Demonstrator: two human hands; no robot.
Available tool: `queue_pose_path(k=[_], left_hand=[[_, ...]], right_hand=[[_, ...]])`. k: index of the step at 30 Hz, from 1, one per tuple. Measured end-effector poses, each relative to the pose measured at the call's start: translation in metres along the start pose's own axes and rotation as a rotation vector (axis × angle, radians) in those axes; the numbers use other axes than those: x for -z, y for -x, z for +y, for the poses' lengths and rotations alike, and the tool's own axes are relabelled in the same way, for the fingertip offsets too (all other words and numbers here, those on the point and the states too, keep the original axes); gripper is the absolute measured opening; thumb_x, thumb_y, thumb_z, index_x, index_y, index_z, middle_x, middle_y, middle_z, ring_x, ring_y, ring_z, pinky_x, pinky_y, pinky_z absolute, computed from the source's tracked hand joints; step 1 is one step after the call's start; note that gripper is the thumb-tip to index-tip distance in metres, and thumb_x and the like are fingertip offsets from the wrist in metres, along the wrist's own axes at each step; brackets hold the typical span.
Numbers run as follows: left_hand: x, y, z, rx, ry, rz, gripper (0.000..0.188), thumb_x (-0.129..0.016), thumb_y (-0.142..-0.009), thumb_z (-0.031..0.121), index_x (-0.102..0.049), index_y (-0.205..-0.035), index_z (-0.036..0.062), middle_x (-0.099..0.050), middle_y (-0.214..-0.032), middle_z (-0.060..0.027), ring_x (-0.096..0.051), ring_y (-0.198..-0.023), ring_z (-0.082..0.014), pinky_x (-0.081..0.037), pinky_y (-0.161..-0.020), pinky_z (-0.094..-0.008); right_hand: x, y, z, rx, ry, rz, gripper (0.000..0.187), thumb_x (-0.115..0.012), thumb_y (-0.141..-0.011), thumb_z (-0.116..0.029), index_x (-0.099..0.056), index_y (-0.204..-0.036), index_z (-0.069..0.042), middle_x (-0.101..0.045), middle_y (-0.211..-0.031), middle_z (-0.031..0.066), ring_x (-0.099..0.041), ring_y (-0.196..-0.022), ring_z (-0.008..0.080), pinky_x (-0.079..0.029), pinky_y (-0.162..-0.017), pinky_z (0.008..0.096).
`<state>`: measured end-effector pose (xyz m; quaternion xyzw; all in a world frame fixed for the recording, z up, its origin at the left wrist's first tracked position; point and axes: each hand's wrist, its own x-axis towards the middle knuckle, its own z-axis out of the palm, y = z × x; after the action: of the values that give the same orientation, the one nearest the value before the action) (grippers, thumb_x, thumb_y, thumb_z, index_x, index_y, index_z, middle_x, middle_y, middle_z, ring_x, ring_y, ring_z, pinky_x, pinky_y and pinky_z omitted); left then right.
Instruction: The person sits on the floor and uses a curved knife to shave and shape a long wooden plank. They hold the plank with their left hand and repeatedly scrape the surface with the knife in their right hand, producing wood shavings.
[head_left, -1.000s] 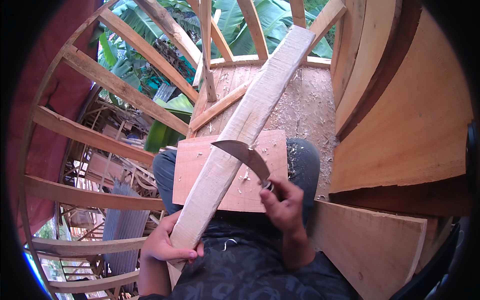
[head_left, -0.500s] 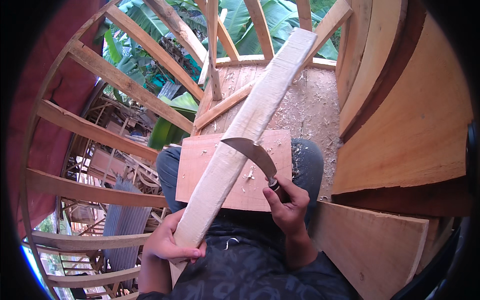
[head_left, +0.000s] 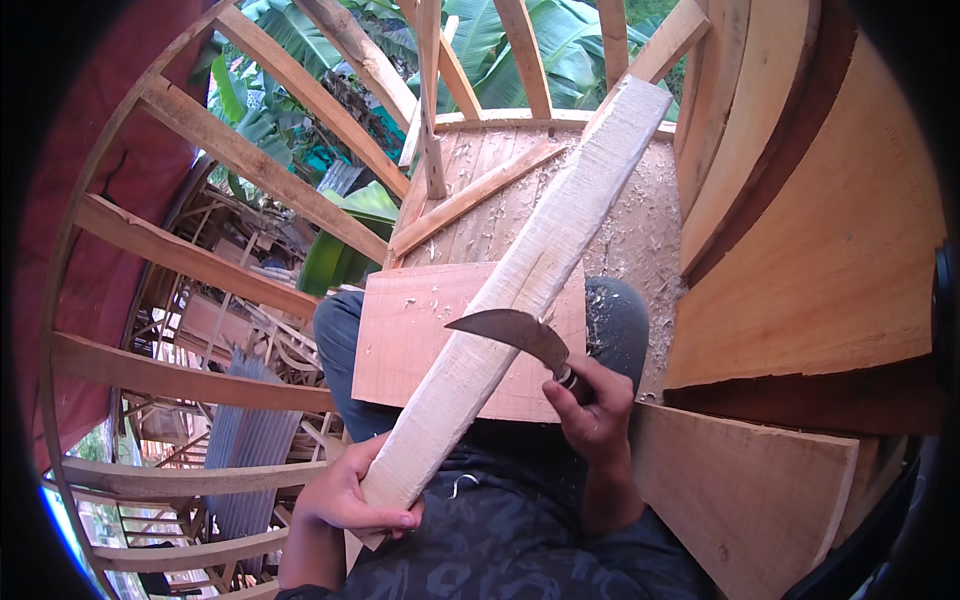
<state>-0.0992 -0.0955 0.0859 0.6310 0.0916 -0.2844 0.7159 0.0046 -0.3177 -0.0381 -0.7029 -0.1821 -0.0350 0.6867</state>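
Observation:
A long pale wooden plank [head_left: 545,245] slants up and to the right across my lap. My left hand [head_left: 360,497] is wrapped round its near end. In my right hand [head_left: 594,405] is the dark handle of a knife with a curved, hooked blade [head_left: 515,330]. The blade lies across the plank's upper face at about its middle, its tip reaching past the left edge; whether it touches the wood I cannot tell. Beneath the plank a flat reddish board [head_left: 400,330] rests on my thighs, sprinkled with shavings.
Wooden slats [head_left: 190,375] form a curved railing on the left, with a corrugated metal sheet [head_left: 250,440] below. Large boards [head_left: 800,330] stand on the right. Shavings litter the wooden floor [head_left: 645,230] ahead, and banana leaves [head_left: 570,60] hang beyond the far rail.
The plank's far end has shifted right and slightly down. The knife has come nearer to me along the plank, and my right hand has moved down and right with it.

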Motion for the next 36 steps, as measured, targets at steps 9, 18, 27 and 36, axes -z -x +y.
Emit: queue_pose_path(k=[9,18,27,36], left_hand=[[0.007,0.009,0.000,-0.008,-0.002,0.056,0.063,-0.072,-0.072,0.000,-0.038,-0.124,-0.0040,-0.059,-0.073,-0.0118,-0.059,-0.059,-0.0149,-0.047,-0.049,-0.0264],[0.016,0.014,-0.009,-0.022,0.073,0.043,0.061,-0.072,-0.071,-0.002,-0.038,-0.122,-0.0030,-0.058,-0.073,-0.0123,-0.059,-0.059,-0.0158,-0.048,-0.048,-0.0272],[0.013,0.008,0.007,-0.021,-0.023,0.029,0.063,-0.073,-0.072,0.002,-0.037,-0.124,-0.0027,-0.058,-0.073,-0.0121,-0.059,-0.059,-0.0154,-0.048,-0.050,-0.0267],[0.007,0.007,0.024,-0.009,-0.267,0.122,0.062,-0.073,-0.072,0.003,-0.041,-0.124,-0.0035,-0.061,-0.076,-0.0088,-0.060,-0.060,-0.0127,-0.049,-0.053,-0.0255]], right_hand=[[-0.017,-0.004,-0.002,0.006,-0.059,-0.026,0.019,-0.066,-0.080,-0.008,-0.060,-0.096,0.000,-0.056,-0.066,0.0123,-0.056,-0.052,0.0192,-0.044,-0.050,0.0304],[-0.021,-0.001,-0.007,0.198,-0.032,-0.135,0.025,-0.068,-0.079,-0.011,-0.059,-0.099,0.000,-0.059,-0.070,0.0149,-0.061,-0.059,0.0270,-0.047,-0.054,0.0326],[-0.014,-0.018,0.007,0.015,0.059,-0.008,0.022,-0.065,-0.082,-0.014,-0.059,-0.098,-0.001,-0.058,-0.068,0.0176,-0.060,-0.059,0.0326,-0.047,-0.053,0.0377],[-0.026,-0.005,-0.009,0.190,-0.005,-0.121,0.021,-0.063,-0.082,-0.013,-0.057,-0.096,0.002,-0.059,-0.069,0.0186,-0.062,-0.066,0.0338,-0.047,-0.056,0.0393]])
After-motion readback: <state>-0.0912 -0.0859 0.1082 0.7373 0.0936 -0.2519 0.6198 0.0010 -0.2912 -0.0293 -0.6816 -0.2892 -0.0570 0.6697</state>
